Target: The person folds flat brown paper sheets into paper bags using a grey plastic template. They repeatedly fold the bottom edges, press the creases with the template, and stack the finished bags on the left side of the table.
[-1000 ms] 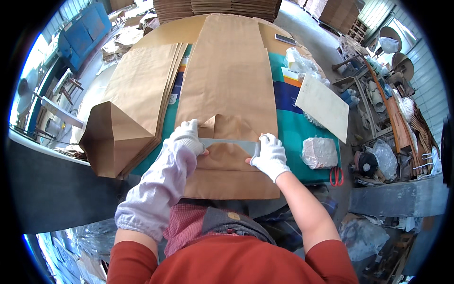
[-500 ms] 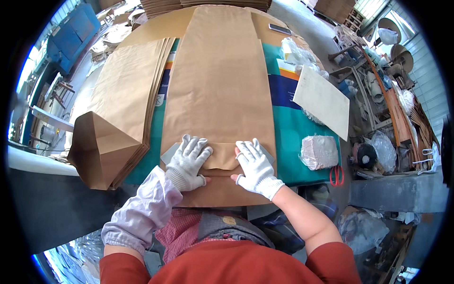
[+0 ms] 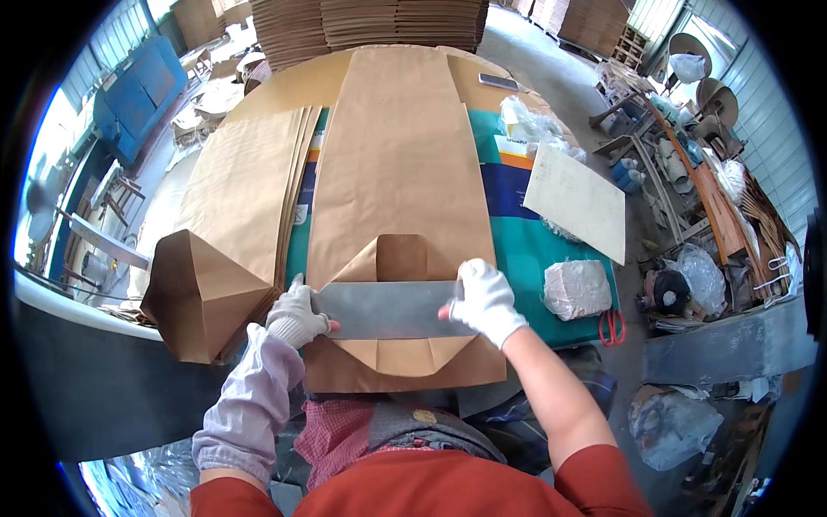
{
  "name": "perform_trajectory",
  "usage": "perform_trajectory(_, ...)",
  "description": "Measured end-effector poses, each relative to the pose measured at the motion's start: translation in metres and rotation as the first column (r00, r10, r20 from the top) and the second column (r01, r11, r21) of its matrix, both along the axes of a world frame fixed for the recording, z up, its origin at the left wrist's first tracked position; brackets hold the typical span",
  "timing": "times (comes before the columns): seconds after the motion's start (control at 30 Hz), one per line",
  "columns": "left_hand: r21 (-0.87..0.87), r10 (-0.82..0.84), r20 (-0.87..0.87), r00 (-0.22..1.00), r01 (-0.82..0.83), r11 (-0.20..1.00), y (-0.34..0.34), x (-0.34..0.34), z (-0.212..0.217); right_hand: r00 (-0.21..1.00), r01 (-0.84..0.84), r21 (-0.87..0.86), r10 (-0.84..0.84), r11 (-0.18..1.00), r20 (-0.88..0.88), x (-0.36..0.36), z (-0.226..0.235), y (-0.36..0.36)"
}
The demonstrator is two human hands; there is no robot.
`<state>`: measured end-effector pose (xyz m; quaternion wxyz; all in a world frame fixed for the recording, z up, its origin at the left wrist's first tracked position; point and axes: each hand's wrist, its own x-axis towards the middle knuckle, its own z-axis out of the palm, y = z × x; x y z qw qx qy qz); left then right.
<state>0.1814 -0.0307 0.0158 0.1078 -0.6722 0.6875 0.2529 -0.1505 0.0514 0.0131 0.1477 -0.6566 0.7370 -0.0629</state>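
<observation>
A long brown paper bag (image 3: pixel 398 172) lies flat on the table, its near end folded open into a diamond shape. Across that fold lies a grey metal plate (image 3: pixel 386 308). My left hand (image 3: pixel 295 314), in a white glove, grips the plate's left end. My right hand (image 3: pixel 482 300), also gloved, grips its right end. Both hands press the plate down on the bag's bottom flaps.
A stack of flat brown bags (image 3: pixel 245 185) lies left of the work, with finished folded bags (image 3: pixel 196 297) at its near end. A pale board (image 3: pixel 575 198), a white wrapped bundle (image 3: pixel 575 289), red scissors (image 3: pixel 612 326) and plastic bags sit right. Cardboard stacks (image 3: pixel 370 21) stand behind.
Half a second ago both hands pressed flat on the bag's bottom. Now the flaps stand opened and the grey plate lies across the fold, held at both ends.
</observation>
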Motion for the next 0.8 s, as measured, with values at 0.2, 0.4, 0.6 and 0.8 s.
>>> perform_trajectory(0.2,0.052,0.051,-0.332,0.942,-0.036,0.998,-0.031,0.023,-0.046,0.805,0.461,-0.248,-0.284,0.852,0.520,-0.088,-0.080,-0.068)
perform_trajectory(0.4,0.062,0.356,-0.454,0.817,-0.369,0.927,0.020,0.022,0.010,0.997,0.067,0.050,-0.066,0.997,-0.029,-0.022,-0.024,0.041)
perform_trajectory(0.6,-0.836,-0.370,-0.194,0.908,0.044,0.546,-0.025,0.079,0.094,0.966,0.046,-0.128,-0.011,0.991,0.257,0.043,-0.012,-0.006)
perform_trajectory(0.8,-0.684,0.326,-0.253,0.911,-0.407,0.605,-0.119,0.280,0.110,0.739,-0.102,-0.455,0.374,0.884,0.560,0.221,0.011,-0.125)
